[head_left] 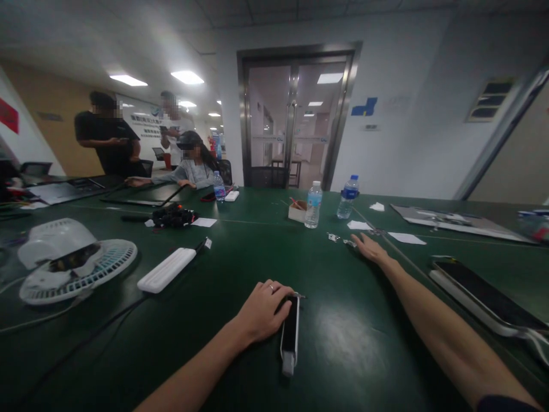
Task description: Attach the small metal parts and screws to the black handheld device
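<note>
My left hand (265,312) is closed on the upper end of a narrow black-topped device with white sides (290,332), which lies lengthwise on the table in front of me. A ring shows on one finger. At the device's far end a thin metallic bit (302,297) sticks out to the right. My right hand (372,249) is stretched forward, palm down, its fingers extended and apart. Its fingertips are beside a small shiny piece (349,243); whether they touch it I cannot tell. Another small, pale, shiny piece (333,237) lies left of that one.
Two water bottles (313,206) (347,197) and a small open box (297,210) stand beyond my hands. A white power strip (167,270) and a dismantled fan (79,266) lie left. A long black-topped unit (489,294) lies right. Several people are across the table.
</note>
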A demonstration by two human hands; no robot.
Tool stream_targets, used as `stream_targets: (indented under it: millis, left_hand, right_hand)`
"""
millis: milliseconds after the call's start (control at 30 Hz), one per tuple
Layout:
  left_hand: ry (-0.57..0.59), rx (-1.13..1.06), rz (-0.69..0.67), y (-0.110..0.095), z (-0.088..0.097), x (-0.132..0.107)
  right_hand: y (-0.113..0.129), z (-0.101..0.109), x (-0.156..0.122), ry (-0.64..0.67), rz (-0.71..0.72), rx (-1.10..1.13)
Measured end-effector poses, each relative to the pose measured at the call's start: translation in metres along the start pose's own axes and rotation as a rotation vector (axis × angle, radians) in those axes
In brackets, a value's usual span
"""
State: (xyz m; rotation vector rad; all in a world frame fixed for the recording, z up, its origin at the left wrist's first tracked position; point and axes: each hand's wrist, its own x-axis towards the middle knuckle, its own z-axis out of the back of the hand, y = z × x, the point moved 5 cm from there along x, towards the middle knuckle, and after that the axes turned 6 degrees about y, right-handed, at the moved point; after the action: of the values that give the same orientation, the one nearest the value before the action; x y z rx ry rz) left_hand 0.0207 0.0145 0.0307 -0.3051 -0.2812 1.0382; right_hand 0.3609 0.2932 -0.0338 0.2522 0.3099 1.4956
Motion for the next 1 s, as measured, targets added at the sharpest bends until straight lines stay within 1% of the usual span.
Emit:
stream_targets:
  millis: [100,167,267,333,433,533,633,733,800,867,933,1000]
  left_hand:
    - [0.006,-0.012,0.002,-0.001,0.0,0.0]
    - [0.008,-0.006,0.002,-0.001,0.001,0.0]
    - [0.004,0.011,-0.006,-0.001,0.001,0.0]
    - [-0.002,0.023,-0.012,-0.001,0.0,0.0]
    - [-0.017,0.049,-0.029,-0.001,0.0,0.001]
    - [-0.046,0.076,-0.042,0.001,-0.001,0.002]
    - [-0.083,0.106,-0.055,0.003,-0.003,0.003]
    - [-0.109,0.129,-0.06,0.005,-0.007,0.001]
    - [-0.123,0.138,-0.062,0.005,-0.007,-0.001]
    - [-0.131,0.145,-0.061,0.005,-0.008,-0.003]
    - [-0.135,0.147,-0.05,0.005,-0.008,-0.004]
    - [-0.13,0.142,-0.035,0.006,-0.008,-0.005]
  right_hand:
    - [0.034,-0.014,0.017,0.049,0.163,-0.011]
    - [0.058,-0.023,0.022,0.065,0.285,-0.027]
    - [0.086,-0.033,0.017,0.084,0.423,-0.062]
    - [0.098,-0.037,0.002,0.095,0.485,-0.079]
    - [0.112,-0.04,-0.039,0.105,0.594,-0.064]
    - [0.123,-0.041,-0.099,0.124,0.731,-0.025]
    - [0.132,-0.04,-0.16,0.135,0.821,0.026]
    - [0.137,-0.036,-0.209,0.15,0.909,0.103]
    - [0.136,-0.032,-0.224,0.12,0.91,0.148]
    - [0.13,-0.027,-0.224,0.061,0.845,0.175]
    - [0.12,-0.025,-0.209,0.008,0.746,0.18]
    - [0.109,-0.025,-0.187,-0.025,0.641,0.157]
